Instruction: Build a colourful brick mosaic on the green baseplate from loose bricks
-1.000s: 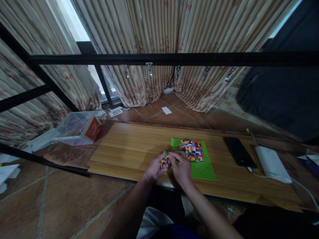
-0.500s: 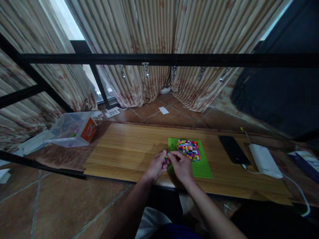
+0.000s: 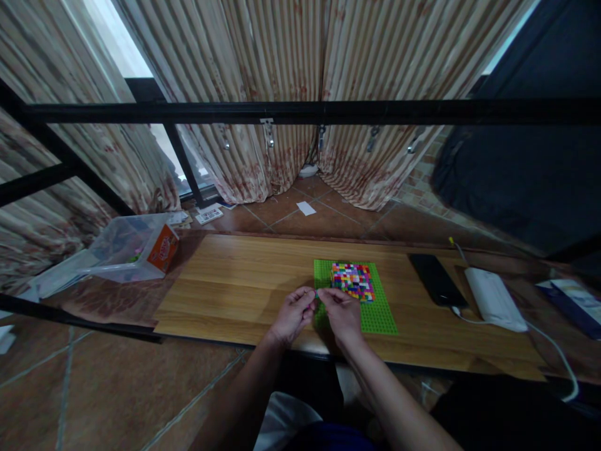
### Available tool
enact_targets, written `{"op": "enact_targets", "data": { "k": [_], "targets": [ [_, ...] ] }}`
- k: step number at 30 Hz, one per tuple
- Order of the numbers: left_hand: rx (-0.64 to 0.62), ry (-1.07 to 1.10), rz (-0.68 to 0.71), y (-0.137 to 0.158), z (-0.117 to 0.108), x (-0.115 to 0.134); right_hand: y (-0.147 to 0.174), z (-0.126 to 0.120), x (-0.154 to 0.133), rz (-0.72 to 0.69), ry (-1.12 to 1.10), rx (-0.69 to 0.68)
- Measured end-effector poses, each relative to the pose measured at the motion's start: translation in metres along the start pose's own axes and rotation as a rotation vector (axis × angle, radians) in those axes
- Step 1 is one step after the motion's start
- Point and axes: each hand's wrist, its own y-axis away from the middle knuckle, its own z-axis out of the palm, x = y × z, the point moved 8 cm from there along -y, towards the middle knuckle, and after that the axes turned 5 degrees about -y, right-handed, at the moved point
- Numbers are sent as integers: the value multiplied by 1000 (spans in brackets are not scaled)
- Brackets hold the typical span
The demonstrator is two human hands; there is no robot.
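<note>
My left hand (image 3: pixel 294 313) and my right hand (image 3: pixel 341 311) meet fingertip to fingertip over the near left edge of a green studded baseplate (image 3: pixel 382 316). Between the pinched fingertips shows a tiny dark green building brick (image 3: pixel 316 293), mostly covered by the fingers. The left hand's other fingers are curled in, and whatever lies in that palm is hidden. A block of many small coloured bricks (image 3: pixel 353 280) is built on the baseplate, just beyond my right hand.
The wooden board (image 3: pixel 225 282) carries a black phone (image 3: pixel 436 279) and a white power bank (image 3: pixel 494 299) with a cable at right. A clear plastic bin (image 3: pixel 126 250) with a few bricks inside stands at left. A black metal bar (image 3: pixel 291 113) crosses beyond the board.
The left fingers have closed over the coloured bricks that showed in that hand. Both hands now pinch at one small brick. The whole view has shifted slightly.
</note>
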Motion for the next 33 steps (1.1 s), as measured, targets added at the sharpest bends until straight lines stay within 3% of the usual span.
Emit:
{"op": "enact_targets", "data": {
  "k": [16, 19, 24, 28, 33],
  "targets": [
    [-84, -103, -32, -2, 5, -3, 3, -16, 4, 64, -53, 7],
    [-72, -77, -45, -2, 5, -4, -4, -36, -3, -34, 83, 47],
    [-39, -45, -61, -3, 2, -4, -19, -73, -30, -319, 428, 76],
    [-38, -32, -65, -3, 2, -3, -28, -76, -40, -407, 656, 19],
    [-35, -27, -68, -2, 2, -3, -34, -70, -40, -415, 748, -25]
  ]
}}
